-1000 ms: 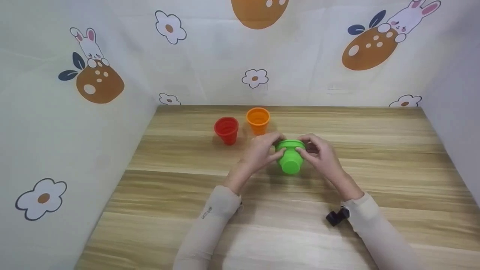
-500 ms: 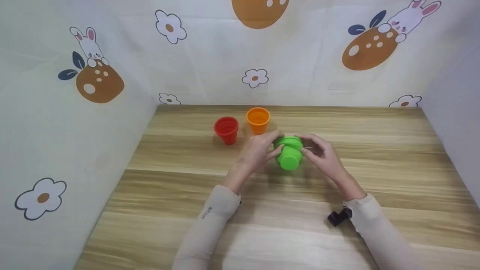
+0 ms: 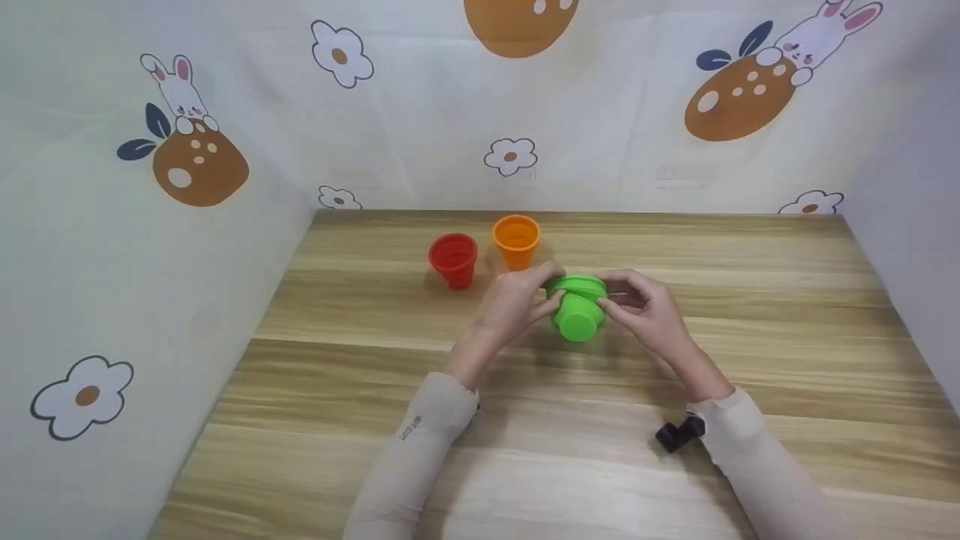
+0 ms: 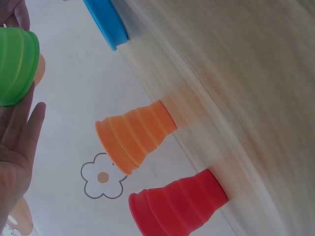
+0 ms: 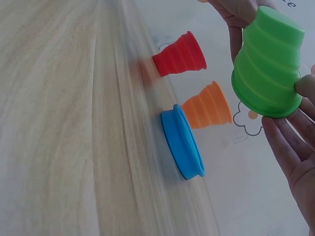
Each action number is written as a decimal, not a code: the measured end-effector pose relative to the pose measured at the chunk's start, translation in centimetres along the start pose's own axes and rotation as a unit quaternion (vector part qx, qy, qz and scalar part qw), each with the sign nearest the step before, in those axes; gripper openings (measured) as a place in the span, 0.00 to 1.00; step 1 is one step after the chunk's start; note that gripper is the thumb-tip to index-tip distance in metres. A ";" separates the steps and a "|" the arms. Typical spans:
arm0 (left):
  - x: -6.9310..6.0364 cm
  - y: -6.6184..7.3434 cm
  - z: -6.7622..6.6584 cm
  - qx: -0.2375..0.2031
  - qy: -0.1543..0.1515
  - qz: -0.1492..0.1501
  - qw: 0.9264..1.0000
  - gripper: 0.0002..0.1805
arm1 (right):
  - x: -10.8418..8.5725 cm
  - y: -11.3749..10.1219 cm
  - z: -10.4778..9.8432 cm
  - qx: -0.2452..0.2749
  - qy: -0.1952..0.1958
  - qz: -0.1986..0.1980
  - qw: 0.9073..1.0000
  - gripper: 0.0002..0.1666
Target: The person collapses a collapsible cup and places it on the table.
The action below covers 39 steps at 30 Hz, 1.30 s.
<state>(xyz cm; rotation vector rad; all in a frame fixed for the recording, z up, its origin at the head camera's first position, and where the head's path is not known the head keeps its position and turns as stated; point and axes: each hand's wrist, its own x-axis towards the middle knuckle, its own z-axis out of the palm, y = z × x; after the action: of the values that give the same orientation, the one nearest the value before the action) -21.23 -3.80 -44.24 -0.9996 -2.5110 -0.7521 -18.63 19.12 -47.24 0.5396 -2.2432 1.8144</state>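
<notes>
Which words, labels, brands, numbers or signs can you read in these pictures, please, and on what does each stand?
Left sleeve: dark lettering, too small and blurred to read.
Back wall: faint marks, too pale to read.
Pale surface, top of right wrist view: cut-off lettering, perhaps "re".
Green cup: no text visible.

The ribbed green cup point(image 3: 578, 309), unevenly folded, is held aloft, tipped onto its side.

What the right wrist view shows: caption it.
Left hand and right hand hold a green cup; red cup, orange cup, blue piece nearby.
</notes>
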 end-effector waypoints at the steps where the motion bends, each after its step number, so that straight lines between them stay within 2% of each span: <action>1: 0.0 0.0 0.0 0.001 0.000 0.001 1.000 0.10 | 0.0 0.0 0.0 -0.010 0.001 -0.006 1.000 0.18; 6: -0.2 0.0 -0.1 -0.012 -0.015 -0.003 1.000 0.10 | -0.1 0.0 0.1 -0.048 0.002 -0.038 0.998 0.17; 12: -0.1 0.1 -0.5 -0.037 -0.064 -0.015 0.997 0.12 | -0.2 0.1 0.0 -0.086 0.004 -0.082 0.993 0.16; 17: -0.2 0.0 -0.8 -0.045 -0.108 -0.021 0.993 0.15 | -0.1 0.1 0.0 -0.127 -0.004 -0.136 0.982 0.14; 23: -0.1 0.1 -0.9 -0.058 -0.139 -0.023 0.988 0.17 | 0.0 0.1 0.0 -0.168 -0.015 -0.184 0.968 0.14; 26: 0.0 0.2 -0.8 -0.077 -0.145 -0.029 0.986 0.17 | 0.0 0.1 0.0 -0.175 -0.016 -0.193 0.965 0.15; 30: 0.0 0.2 -0.7 -0.117 -0.134 -0.028 0.984 0.16 | 0.0 0.2 0.0 -0.174 -0.021 -0.197 0.965 0.16; 34: 0.1 0.2 -0.7 -0.151 -0.124 -0.022 0.980 0.16 | -0.1 0.2 0.0 -0.166 -0.025 -0.189 0.968 0.17; 39: 0.2 0.2 -0.8 -0.163 -0.121 -0.027 0.979 0.16 | -0.2 0.2 -0.1 -0.149 -0.024 -0.176 0.973 0.19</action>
<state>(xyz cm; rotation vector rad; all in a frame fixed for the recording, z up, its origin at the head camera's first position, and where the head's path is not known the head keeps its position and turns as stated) -21.09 -4.05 -43.45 -1.1964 -2.6854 -1.1510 -18.54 19.30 -47.42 0.8603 -2.2193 1.2799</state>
